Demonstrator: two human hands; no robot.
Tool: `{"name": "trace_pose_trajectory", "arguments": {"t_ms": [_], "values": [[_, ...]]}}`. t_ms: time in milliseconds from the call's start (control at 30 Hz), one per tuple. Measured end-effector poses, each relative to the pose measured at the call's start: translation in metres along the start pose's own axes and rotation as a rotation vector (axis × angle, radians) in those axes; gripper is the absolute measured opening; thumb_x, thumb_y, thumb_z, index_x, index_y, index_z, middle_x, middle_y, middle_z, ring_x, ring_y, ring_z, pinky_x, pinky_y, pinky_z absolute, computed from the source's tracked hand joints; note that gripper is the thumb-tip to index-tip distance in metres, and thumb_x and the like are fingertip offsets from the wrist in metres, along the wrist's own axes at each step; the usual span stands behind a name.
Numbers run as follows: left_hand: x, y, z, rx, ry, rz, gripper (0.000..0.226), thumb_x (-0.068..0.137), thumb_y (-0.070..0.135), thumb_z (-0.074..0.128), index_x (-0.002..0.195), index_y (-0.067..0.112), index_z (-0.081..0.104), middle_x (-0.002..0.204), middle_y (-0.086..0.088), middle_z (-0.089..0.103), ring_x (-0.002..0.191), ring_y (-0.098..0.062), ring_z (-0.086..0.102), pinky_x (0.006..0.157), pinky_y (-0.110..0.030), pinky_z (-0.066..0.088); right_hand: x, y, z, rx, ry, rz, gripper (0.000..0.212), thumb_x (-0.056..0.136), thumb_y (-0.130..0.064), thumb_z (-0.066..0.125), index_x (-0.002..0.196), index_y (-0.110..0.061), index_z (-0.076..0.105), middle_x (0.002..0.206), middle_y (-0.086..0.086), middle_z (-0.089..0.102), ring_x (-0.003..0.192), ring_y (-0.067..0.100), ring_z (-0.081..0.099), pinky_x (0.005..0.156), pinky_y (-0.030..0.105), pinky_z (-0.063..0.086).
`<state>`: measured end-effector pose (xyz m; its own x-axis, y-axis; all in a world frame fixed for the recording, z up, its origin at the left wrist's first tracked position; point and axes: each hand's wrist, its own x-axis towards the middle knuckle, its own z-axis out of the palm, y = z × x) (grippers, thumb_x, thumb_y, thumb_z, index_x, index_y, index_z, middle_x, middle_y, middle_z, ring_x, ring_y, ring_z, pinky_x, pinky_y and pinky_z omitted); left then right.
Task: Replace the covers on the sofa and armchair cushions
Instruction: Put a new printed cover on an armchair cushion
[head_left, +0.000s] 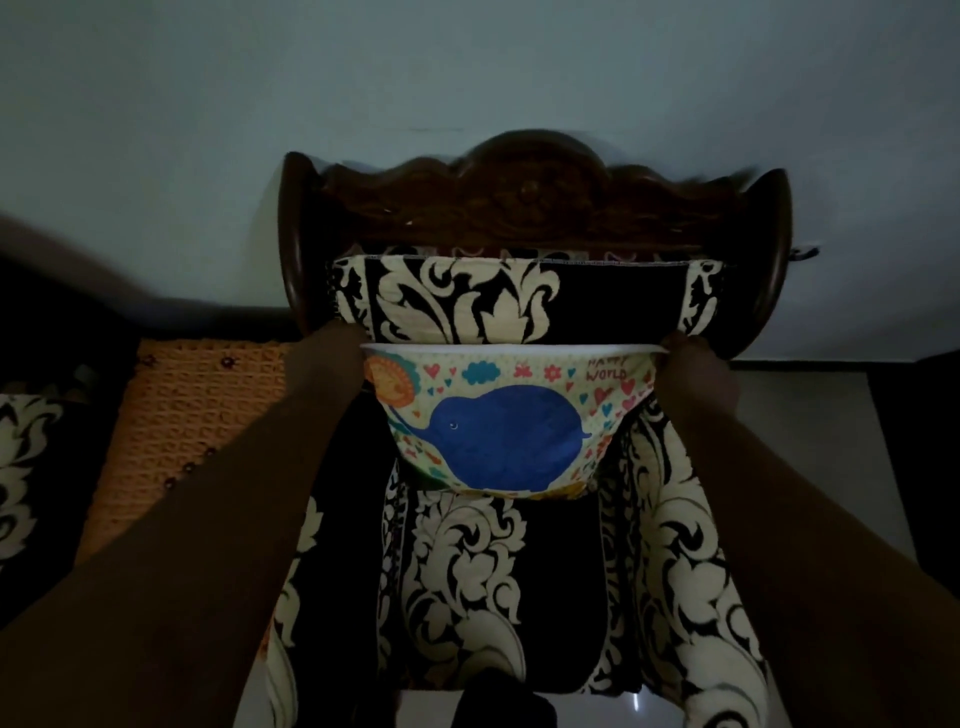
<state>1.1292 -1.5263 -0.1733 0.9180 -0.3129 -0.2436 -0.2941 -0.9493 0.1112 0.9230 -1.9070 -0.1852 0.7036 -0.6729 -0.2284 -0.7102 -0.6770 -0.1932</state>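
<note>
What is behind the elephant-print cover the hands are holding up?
Behind the elephant-print cover stands the armchair's black-and-cream back cushion, under the carved wooden backrest. The cover hides the cushion's lower part. Left hand and right hand grip its corners.

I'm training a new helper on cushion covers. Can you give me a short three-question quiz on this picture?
1. True or false: both hands hold the cushion at its top corners.
2. Which animal is printed on the cushion? A) a blue elephant B) a red fish C) a green bird
3. Fill in: the black-and-cream cover lies over the carved wooden ______.

Key:
1. True. The left hand and the right hand each grip a top corner; the fingers are too dark to tell apart.
2. A.
3. Armchair.
</note>
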Motion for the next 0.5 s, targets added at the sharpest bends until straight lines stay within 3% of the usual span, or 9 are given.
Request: {"name": "trace_pose_trajectory", "arguments": {"t_ms": [67, 167, 400, 500], "values": [[-0.013, 0.0, -0.003, -0.016, 0.01, -0.029, 0.024, 0.094, 0.015, 0.058, 0.115, 0.018, 0.069, 0.112, -0.012, 0.069, 0.1, -0.036, 0.065, 0.083, -0.041, 0.052, -0.011, -0.003, -0.004, 0.045, 0.01, 0.015, 0.033, 0.099, -0.022, 0.049, 0.131, -0.017, 0.056, 0.126, 0.017, 0.057, 0.107, 0.043, 0.062, 0.084, 0.047, 0.052], [-0.041, -0.003, -0.012, -0.153, 0.039, -0.073, 0.031, 0.096, 0.035, 0.055, 0.121, 0.023, 0.067, 0.121, -0.012, 0.066, 0.109, -0.037, 0.063, 0.088, -0.044, 0.05, -0.038, -0.011, -0.008, 0.21, 0.033, 0.046, 0.032, 0.098, -0.027, 0.057, 0.128, -0.016, 0.054, 0.129, 0.017, 0.053, 0.108, 0.043, 0.061, 0.085, 0.047, 0.051], [-0.151, -0.011, -0.035, -0.616, -0.065, -0.042, 0.047, 0.096, 0.053, 0.059, 0.131, 0.023, 0.063, 0.134, -0.002, 0.063, 0.122, -0.024, 0.059, 0.094, -0.033, 0.046, -0.138, -0.045, -0.012, 0.875, 0.027, 0.194, 0.067, 0.089, -0.047, 0.069, 0.139, -0.008, 0.045, 0.14, 0.017, 0.048, 0.127, 0.035, 0.051, 0.105, 0.047, 0.046], [-0.203, -0.017, -0.045, -0.75, -0.134, -0.063, 0.074, 0.089, 0.072, 0.054, 0.146, 0.024, 0.051, 0.146, -0.001, 0.055, 0.131, -0.023, 0.053, 0.105, -0.039, 0.046, -0.187, -0.063, -0.017, 1.102, -0.037, 0.179, 0.058, 0.097, -0.032, 0.066, 0.144, -0.008, 0.042, 0.144, 0.016, 0.049, 0.131, 0.034, 0.051, 0.101, 0.04, 0.046]]}}
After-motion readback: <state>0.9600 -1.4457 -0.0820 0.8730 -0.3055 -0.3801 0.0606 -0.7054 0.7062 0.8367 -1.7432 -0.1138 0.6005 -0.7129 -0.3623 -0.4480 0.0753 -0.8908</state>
